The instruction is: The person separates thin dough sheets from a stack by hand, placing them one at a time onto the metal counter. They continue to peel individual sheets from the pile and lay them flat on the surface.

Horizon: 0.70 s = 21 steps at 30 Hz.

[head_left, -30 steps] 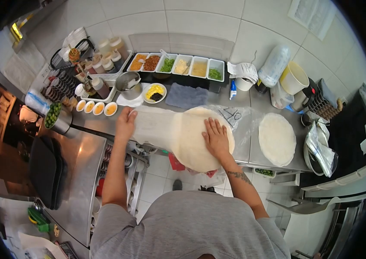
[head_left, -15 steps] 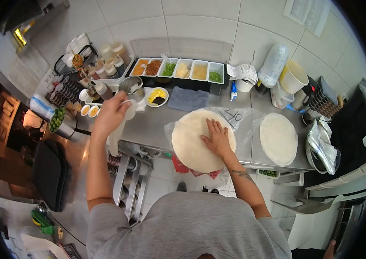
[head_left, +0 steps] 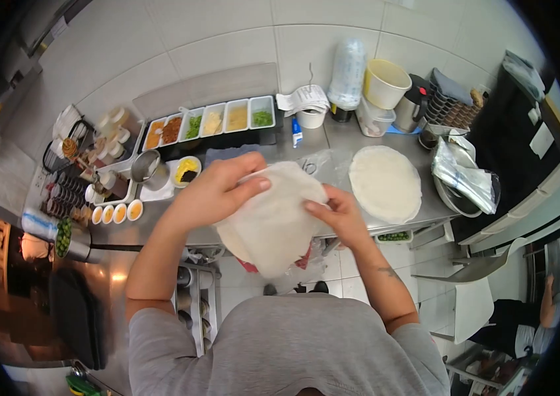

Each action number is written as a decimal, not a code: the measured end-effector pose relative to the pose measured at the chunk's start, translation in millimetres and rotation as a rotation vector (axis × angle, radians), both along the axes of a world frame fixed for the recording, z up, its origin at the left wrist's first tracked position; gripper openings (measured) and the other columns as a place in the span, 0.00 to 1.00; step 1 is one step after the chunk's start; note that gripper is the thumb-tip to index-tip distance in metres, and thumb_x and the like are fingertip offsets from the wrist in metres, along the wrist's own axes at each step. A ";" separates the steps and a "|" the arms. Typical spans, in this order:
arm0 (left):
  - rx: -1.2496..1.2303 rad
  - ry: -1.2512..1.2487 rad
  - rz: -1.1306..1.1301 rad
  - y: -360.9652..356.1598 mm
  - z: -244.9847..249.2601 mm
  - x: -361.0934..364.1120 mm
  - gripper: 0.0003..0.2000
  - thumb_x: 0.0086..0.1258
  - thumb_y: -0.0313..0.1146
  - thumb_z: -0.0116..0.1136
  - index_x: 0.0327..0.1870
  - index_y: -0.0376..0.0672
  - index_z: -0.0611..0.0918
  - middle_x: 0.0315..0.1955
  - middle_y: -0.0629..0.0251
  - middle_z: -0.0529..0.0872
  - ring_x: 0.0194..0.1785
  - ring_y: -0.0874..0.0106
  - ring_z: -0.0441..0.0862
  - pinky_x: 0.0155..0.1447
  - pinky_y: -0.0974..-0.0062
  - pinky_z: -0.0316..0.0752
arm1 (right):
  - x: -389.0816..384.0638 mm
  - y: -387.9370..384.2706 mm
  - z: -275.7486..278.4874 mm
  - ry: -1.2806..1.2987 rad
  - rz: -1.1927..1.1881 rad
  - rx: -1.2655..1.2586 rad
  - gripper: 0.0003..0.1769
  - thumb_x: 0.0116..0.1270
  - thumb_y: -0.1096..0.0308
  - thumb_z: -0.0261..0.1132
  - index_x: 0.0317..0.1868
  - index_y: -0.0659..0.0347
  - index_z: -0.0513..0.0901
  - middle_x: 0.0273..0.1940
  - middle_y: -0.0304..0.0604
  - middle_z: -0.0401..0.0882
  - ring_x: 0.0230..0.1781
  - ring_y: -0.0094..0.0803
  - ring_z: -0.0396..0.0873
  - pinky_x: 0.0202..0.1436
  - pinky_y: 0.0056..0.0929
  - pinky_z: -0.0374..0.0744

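Both hands have come off the desk since half a second ago: the right one then lay flat on the round sheet and the left was up by the sauce cups, and now the two meet on the sheet and hold it in the air. The left hand (head_left: 217,191) is half closed, its fingers curled over the upper edge of the dough sheet (head_left: 270,231) with the thumb tucked beneath. The right hand (head_left: 341,214) is closed in a loose pinch on the sheet's right edge. The sheet hangs between them in front of the row of topping trays (head_left: 210,122), clear of the desk (head_left: 343,135), and its lower half sags toward the person's chest with a soft fold through the middle. As I judge it, such a thin sheet carries best on spread fingers rather than fingertip pinches, with one palm slid under the drooping middle so that the weight does not pull at the gripped rim and tear it. The two hands are best kept level and near each other, so the fold does not crease or stick. A small bowl (head_left: 187,170) of yellow and dark filling sits just in front of the trays. A line of sauce cups (head_left: 116,212) stands to their front left. A second dough sheet (head_left: 384,183) lies flat on the desk to their right.
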<state>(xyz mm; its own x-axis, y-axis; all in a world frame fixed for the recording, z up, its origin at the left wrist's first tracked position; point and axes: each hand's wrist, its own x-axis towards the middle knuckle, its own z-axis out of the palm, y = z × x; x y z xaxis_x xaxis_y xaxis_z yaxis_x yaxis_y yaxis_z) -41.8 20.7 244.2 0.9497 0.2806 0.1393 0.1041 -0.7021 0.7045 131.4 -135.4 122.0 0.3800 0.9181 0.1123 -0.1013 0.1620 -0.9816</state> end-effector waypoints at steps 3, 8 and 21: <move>-0.046 -0.028 -0.144 2.5 -18.0 51.4 0.10 0.67 0.34 0.55 0.42 0.36 0.75 0.34 0.58 0.80 0.39 0.66 0.78 0.45 0.71 0.72 | 53.4 -39.7 3.8 -0.073 -0.043 -0.114 0.11 0.64 0.68 0.66 0.44 0.65 0.82 0.36 0.36 0.83 0.36 0.19 0.77 0.43 0.20 0.75; -0.156 0.035 -0.228 7.1 -37.4 165.7 0.12 0.64 0.31 0.57 0.45 0.36 0.75 0.38 0.58 0.82 0.43 0.65 0.79 0.49 0.69 0.73 | 148.8 -64.5 37.0 -0.261 -0.264 -0.159 0.10 0.63 0.67 0.67 0.41 0.63 0.82 0.32 0.34 0.82 0.30 0.18 0.76 0.37 0.18 0.74; 0.322 -0.124 -0.043 -29.8 -200.7 303.7 0.15 0.53 0.20 0.50 0.42 0.46 0.74 0.41 0.60 0.78 0.52 0.61 0.75 0.53 0.53 0.62 | 279.0 -105.7 -65.9 -0.825 -0.422 -0.167 0.09 0.54 0.82 0.60 0.35 0.62 0.74 0.40 0.44 0.83 0.45 0.35 0.81 0.48 0.29 0.77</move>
<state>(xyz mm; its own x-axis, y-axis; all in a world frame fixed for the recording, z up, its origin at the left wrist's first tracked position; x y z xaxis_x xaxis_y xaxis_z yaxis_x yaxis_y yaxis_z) 261.9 -9.1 43.5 0.9301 0.1631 0.3291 -0.0033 -0.8922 0.4517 410.5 -241.1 56.1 0.5437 0.7514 0.3738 0.6713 -0.1221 -0.7311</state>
